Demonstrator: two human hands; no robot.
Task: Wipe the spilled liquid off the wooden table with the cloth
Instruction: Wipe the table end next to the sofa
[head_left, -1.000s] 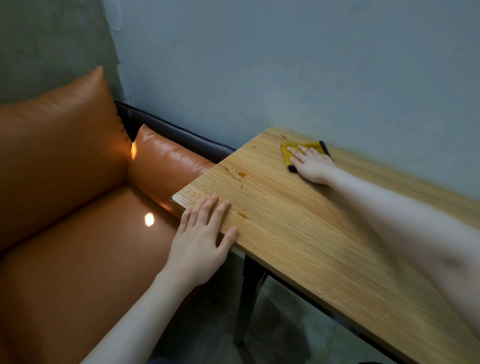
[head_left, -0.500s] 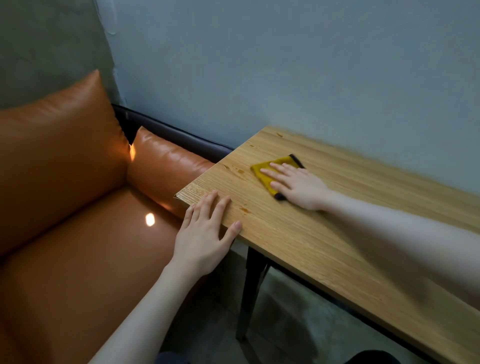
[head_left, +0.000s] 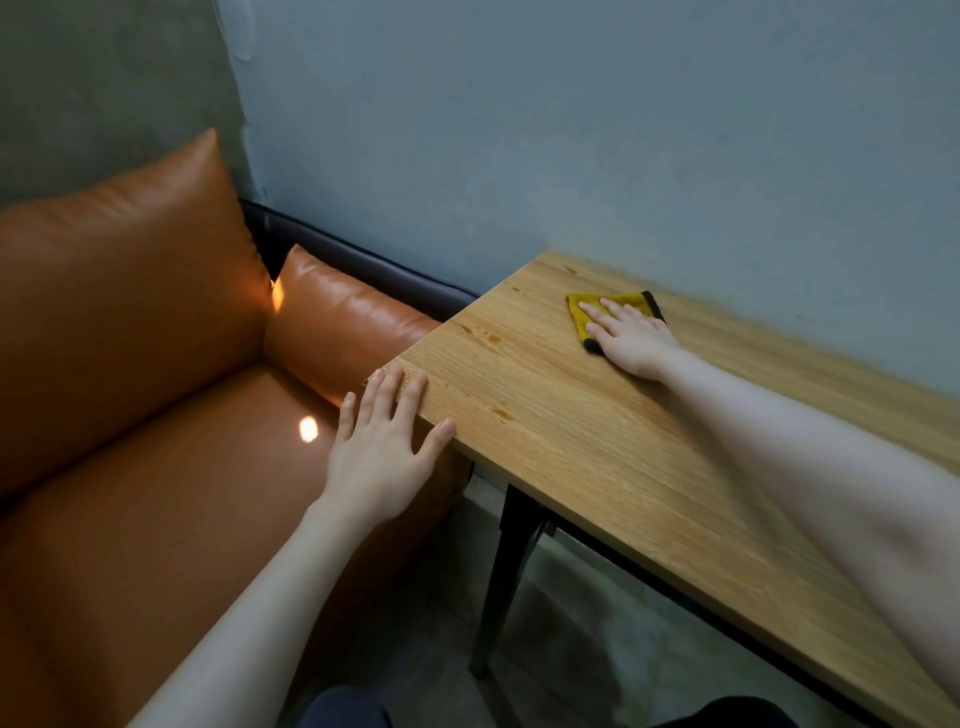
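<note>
A yellow cloth (head_left: 584, 306) with a black edge lies flat near the far side of the wooden table (head_left: 597, 441), close to the wall. My right hand (head_left: 631, 338) presses on it with straight fingers and covers much of it. Small brownish drops of spilled liquid (head_left: 491, 339) dot the wood near the table's left end, with another drop (head_left: 501, 414) closer to me. My left hand (head_left: 384, 441) rests flat on the table's near left corner, fingers spread.
An orange leather sofa (head_left: 130, 415) stands directly left of the table, its arm cushion (head_left: 353, 322) touching the table end. A grey wall (head_left: 623, 156) runs behind the table. A black table leg (head_left: 501, 577) stands on the concrete floor below.
My right hand slid the cloth toward me and left half a second ago, and has now pushed it back to the far side by the wall. My left hand stayed on the corner.
</note>
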